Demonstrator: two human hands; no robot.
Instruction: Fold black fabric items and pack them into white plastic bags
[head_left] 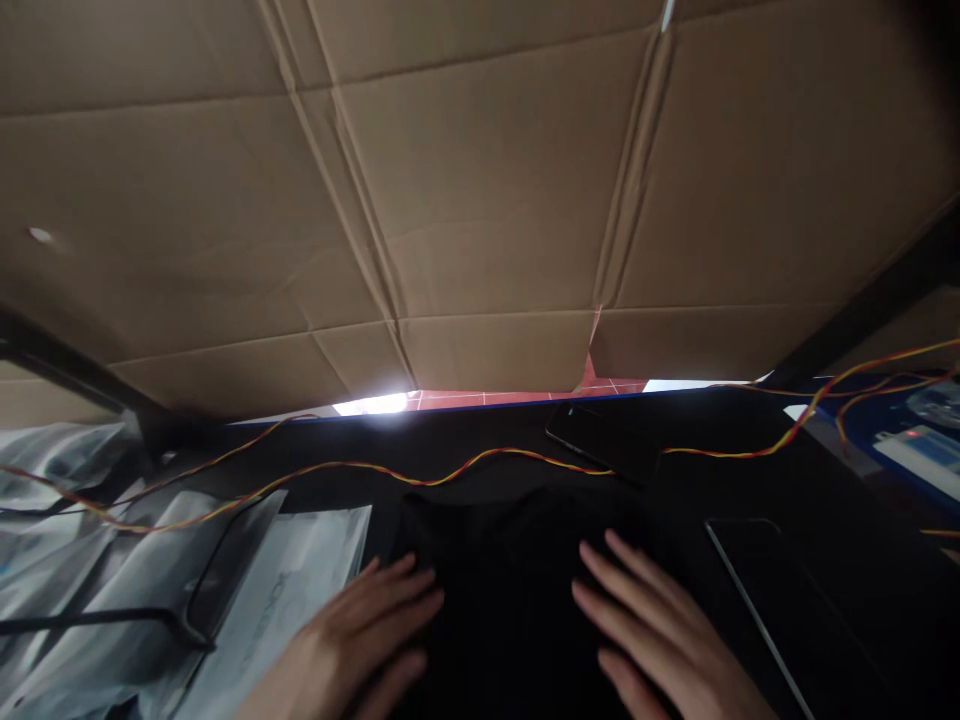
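Black cloth (pixel 502 600), perhaps a folded garment, lies on the black table surface in front of me. Its outline mostly melts into the dark surface. On its left side my left hand (pixel 360 630) rests with the fingers spread and stretched out. My right hand (pixel 660 630) lies on the right side, fingers likewise apart and flat. Neither hand grips anything. Beside my left hand are clear plastic bags (pixel 300 560), one with faint printing on it. To the right of my right hand lies a dark phone-like slab (pixel 787 600) with a pale edge.
A twisted red and yellow wire (pixel 480 460) runs across the table, over a second dark phone (pixel 600 435). Creased cardboard (pixel 480 200) stands behind. A blue tray (pixel 892 440) with a white device (pixel 922 455) sits at right. A black bar (pixel 97 620) crosses the bags at left.
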